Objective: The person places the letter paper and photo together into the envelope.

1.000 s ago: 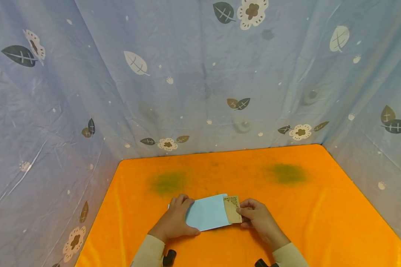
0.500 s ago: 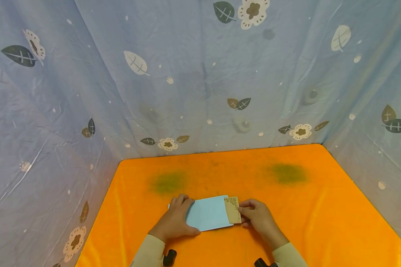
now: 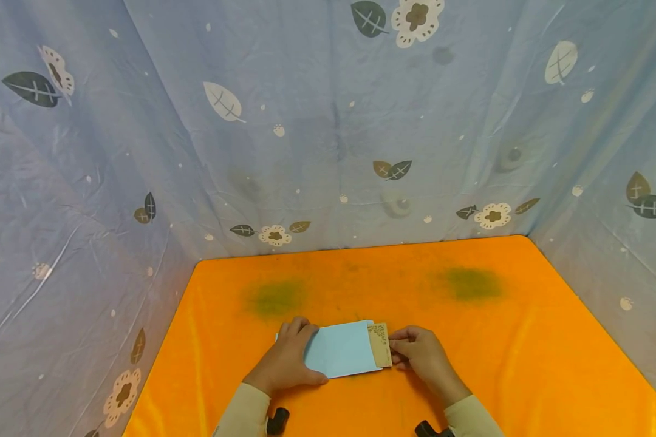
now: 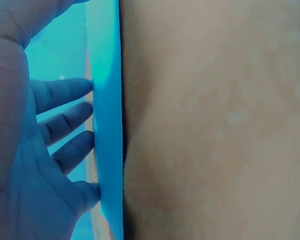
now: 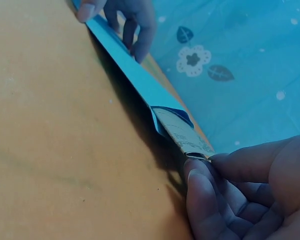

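A light blue envelope lies above the orange tabletop in the head view, its opening facing right. Out of that opening sticks the end of a tan folded card with a dark printed pattern; its remaining part is hidden inside. My left hand grips the envelope's left part, thumb at the near edge and fingers at the far edge. My right hand pinches the card's outer end between thumb and fingers. In the right wrist view, the card's folded end shows between the envelope's mouth and the fingertips.
The orange table carries two dark greenish patches near the back. Blue curtains with leaf and flower prints hang behind and on both sides. A black wrist device shows by the left sleeve.
The card has slid slightly farther into the envelope, so less of it shows. My right hand has shifted a little left with it. The left hand stays in place.
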Demonstrator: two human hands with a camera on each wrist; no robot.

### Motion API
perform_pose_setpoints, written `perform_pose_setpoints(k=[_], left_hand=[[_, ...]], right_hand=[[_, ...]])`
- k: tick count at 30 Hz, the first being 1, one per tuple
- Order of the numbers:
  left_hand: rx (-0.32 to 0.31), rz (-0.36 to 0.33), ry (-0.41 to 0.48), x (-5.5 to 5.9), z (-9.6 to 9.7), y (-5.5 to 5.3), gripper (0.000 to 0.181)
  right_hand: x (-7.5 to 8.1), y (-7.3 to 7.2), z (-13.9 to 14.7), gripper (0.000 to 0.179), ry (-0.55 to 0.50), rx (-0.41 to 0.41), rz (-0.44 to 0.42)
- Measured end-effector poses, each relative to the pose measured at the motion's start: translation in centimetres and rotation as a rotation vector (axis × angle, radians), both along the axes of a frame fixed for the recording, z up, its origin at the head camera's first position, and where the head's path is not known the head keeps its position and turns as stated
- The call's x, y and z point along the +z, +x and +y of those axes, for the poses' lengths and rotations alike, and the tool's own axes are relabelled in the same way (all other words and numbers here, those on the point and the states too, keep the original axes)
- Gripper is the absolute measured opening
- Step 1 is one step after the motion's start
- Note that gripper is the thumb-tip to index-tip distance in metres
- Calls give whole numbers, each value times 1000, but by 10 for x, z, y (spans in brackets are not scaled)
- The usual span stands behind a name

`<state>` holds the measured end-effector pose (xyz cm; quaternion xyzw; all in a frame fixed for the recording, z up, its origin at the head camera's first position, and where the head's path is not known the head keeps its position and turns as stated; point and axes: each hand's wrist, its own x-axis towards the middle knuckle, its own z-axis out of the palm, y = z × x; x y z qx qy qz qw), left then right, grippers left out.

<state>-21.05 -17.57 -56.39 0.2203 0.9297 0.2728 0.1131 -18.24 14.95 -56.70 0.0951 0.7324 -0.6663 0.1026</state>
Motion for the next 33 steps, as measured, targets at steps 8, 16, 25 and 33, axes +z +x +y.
perform_pose_setpoints(k=[8,16,25,33], left_hand=[[-2,1,-3,-2,0,-2,106],[0,-7,3,-3,0,-3,106],[-1,-5,-4,-2,0,-2,106],[4,-11,3,-2,-1,-1,105]], right_hand=[[3,-2,-2,21,-5,41,-15],[5,-2,-4,26,-45,107,-7],[2,-2,-5,30,-58,133,1],[0,-2,-8,33,-28,166,-4]])
